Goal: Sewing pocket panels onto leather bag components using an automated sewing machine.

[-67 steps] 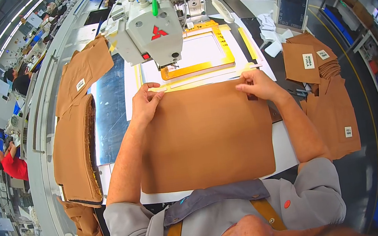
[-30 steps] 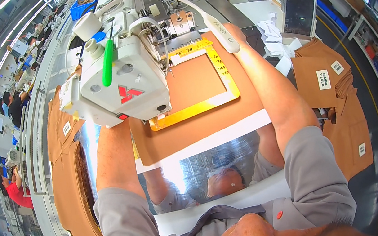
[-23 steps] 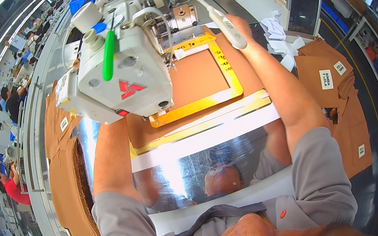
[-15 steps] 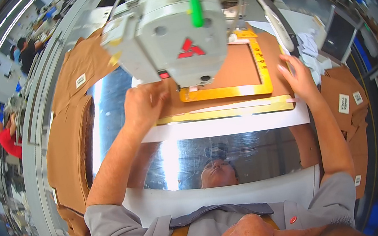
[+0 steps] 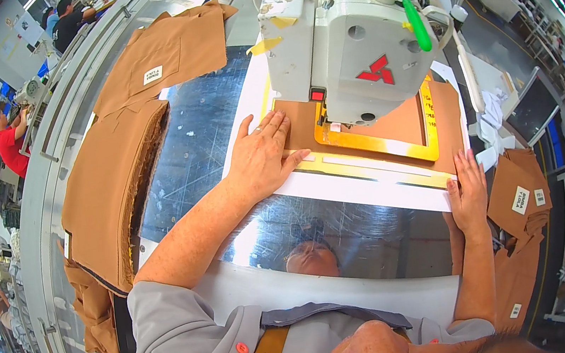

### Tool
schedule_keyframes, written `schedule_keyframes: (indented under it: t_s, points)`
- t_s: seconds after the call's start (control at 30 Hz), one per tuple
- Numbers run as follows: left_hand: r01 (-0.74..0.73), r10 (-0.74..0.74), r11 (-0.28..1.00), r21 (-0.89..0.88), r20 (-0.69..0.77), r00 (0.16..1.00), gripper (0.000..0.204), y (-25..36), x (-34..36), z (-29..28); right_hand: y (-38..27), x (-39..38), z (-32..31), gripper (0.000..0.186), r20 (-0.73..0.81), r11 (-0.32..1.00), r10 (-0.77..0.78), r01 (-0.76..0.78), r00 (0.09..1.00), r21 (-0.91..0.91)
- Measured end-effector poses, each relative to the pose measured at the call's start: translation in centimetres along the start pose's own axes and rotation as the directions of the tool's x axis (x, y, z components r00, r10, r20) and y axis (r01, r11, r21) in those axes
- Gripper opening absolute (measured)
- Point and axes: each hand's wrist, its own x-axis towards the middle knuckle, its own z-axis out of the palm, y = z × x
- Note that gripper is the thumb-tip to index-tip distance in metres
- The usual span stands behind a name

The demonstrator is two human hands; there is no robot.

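My left hand [image 5: 263,152] lies flat with fingers outstretched on the left front part of a brown fabric piece [image 5: 450,127], near a long yellow template strip [image 5: 381,168] on a white sheet [image 5: 241,144]. My right hand [image 5: 468,191] rests at the right front corner of this piece, fingers extended along its edge. The fabric lies beneath a yellow frame [image 5: 430,130], partly hidden by the white sewing machine head [image 5: 368,44], which has a green handle [image 5: 417,24]. A polished steel plate [image 5: 376,235] spans the front, reflecting a face.
Brown fabric stacks lie at left [image 5: 96,194] and right [image 5: 509,193], with more loose panels [image 5: 159,50] at back left. A screen [image 5: 532,108] and white scraps [image 5: 495,134] sit at right. Another person in red [image 5: 11,148] works across the metal rail [image 5: 47,179].
The fabric went from in front of me to beneath the yellow frame. Both hands then drew back from alongside the machine head to the fabric's front corners, lying flatter. The view has swung round.
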Motion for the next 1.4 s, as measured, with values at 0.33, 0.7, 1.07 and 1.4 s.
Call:
schedule_keyframes:
  t_s: [0.33,0.7,1.07,1.4]
  points:
    - [-0.139,0.138,0.987,-0.077,-0.012,0.99,0.061,-1.0,-4.5,-1.4,0.2,0.5,-0.1,0.061,0.04,0.999,-0.019,0.017,0.999,0.037]
    - [-0.097,0.087,0.99,-0.101,-0.098,0.991,0.077,-0.7,-3.5,-0.2,0.2,0.9,-0.4,0.061,-0.008,0.998,-0.057,0.057,0.998,0.035]
    - [-0.096,0.094,0.995,-0.028,-0.067,0.993,0.07,-1.3,-3.8,-0.3,0.1,0.8,-0.6,0.048,-0.049,0.986,-0.112,0.117,0.993,0.121]
    - [-0.198,0.175,0.969,-0.147,-0.156,0.972,0.058,-1.3,-3.6,-0.5,0.0,0.8,-0.3,0.039,-0.136,0.974,-0.127,0.149,0.983,0.17]
